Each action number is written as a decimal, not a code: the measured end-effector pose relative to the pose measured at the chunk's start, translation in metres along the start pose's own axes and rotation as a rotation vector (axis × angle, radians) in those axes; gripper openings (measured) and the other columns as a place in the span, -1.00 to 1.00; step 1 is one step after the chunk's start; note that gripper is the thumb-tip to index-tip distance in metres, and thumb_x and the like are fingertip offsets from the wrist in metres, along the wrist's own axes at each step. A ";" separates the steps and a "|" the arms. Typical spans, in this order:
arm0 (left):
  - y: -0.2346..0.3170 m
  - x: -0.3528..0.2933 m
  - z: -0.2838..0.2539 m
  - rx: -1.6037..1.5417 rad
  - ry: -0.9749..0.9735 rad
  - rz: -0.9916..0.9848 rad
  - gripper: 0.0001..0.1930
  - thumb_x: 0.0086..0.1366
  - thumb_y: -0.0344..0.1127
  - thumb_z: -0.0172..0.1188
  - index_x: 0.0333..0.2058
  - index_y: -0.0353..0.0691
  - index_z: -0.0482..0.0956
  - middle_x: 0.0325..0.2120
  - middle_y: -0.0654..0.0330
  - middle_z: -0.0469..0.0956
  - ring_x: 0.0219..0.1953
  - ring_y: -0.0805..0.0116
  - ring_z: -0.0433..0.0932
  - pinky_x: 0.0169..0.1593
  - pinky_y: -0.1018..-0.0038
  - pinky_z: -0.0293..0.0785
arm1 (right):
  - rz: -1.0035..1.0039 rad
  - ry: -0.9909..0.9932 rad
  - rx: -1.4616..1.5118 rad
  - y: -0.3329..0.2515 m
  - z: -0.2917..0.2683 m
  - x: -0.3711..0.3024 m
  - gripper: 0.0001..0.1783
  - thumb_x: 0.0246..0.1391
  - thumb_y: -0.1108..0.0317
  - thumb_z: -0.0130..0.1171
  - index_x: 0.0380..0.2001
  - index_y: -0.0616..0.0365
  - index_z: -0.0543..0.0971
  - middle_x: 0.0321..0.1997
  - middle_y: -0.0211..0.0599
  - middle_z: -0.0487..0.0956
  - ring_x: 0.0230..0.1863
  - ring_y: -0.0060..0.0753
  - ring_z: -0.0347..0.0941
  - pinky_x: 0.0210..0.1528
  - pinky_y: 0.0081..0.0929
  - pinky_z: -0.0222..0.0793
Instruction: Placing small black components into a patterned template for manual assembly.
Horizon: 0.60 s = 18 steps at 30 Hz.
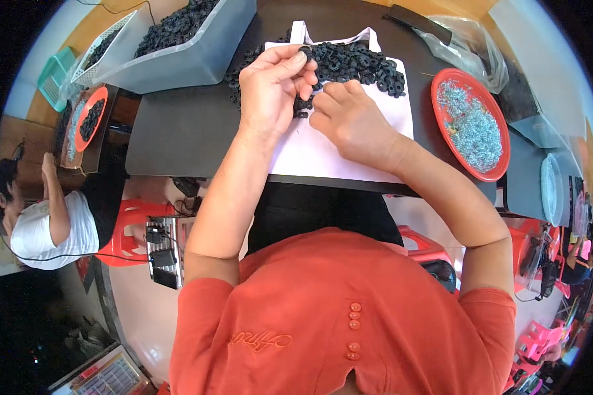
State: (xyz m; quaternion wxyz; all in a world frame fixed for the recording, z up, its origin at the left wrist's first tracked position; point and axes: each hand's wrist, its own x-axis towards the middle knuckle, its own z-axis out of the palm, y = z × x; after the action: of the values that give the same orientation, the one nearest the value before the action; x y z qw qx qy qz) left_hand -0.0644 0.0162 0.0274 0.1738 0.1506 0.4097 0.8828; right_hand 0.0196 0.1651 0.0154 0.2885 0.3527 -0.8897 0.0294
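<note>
My left hand [273, 85] is raised over the white sheet [316, 155] and pinches a small black ring part [305, 51] between thumb and fingertips. My right hand [349, 122] rests on the sheet just to its right, fingers curled down at the near edge of a pile of the same black ring parts [355, 62]; what its fingertips hold is hidden. The pile spreads across the far half of the sheet, on a dark table [178, 131].
A clear bin [184, 62] full of black parts stands at the far left. A red plate [471, 125] of small silver metal pieces lies at the right, with a plastic bag [467, 39] behind it. Another person [39, 224] sits at the left by a second red plate [89, 118].
</note>
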 end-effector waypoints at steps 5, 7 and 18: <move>0.000 -0.003 0.000 0.036 0.009 0.011 -0.84 0.24 -0.52 0.13 -0.22 -0.48 0.47 -0.43 -0.03 0.56 -0.52 0.30 0.54 -0.52 0.53 0.43 | 0.040 0.007 -0.034 0.001 -0.004 -0.003 -0.94 -0.18 0.32 0.10 -0.56 0.03 0.51 -0.41 -0.37 0.40 -0.23 -0.27 0.33 -0.22 -0.30 0.17; -0.001 -0.003 -0.002 0.075 -0.015 0.016 -0.84 0.27 -0.48 0.10 -0.20 -0.43 0.47 -0.40 -0.01 0.56 -0.47 0.30 0.54 -0.48 0.52 0.41 | 0.143 0.026 -0.021 0.010 -0.009 -0.007 -0.94 -0.19 0.35 0.15 -0.53 0.02 0.52 -0.40 -0.36 0.41 -0.23 -0.26 0.36 -0.22 -0.28 0.17; -0.002 0.000 -0.005 0.056 -0.010 0.061 -0.86 0.26 -0.51 0.10 -0.25 -0.48 0.48 -0.41 -0.07 0.56 -0.49 0.27 0.55 -0.50 0.49 0.44 | 0.259 -0.034 0.151 0.006 -0.005 -0.010 -0.88 -0.13 0.35 0.21 -0.45 -0.09 0.66 -0.39 -0.38 0.46 -0.19 -0.27 0.39 -0.21 -0.29 0.19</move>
State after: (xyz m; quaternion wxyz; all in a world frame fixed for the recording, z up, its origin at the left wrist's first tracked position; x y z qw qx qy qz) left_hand -0.0663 0.0144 0.0227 0.1447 0.1721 0.4285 0.8751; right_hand 0.0241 0.1772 0.0147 0.2401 0.2558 -0.9278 0.1271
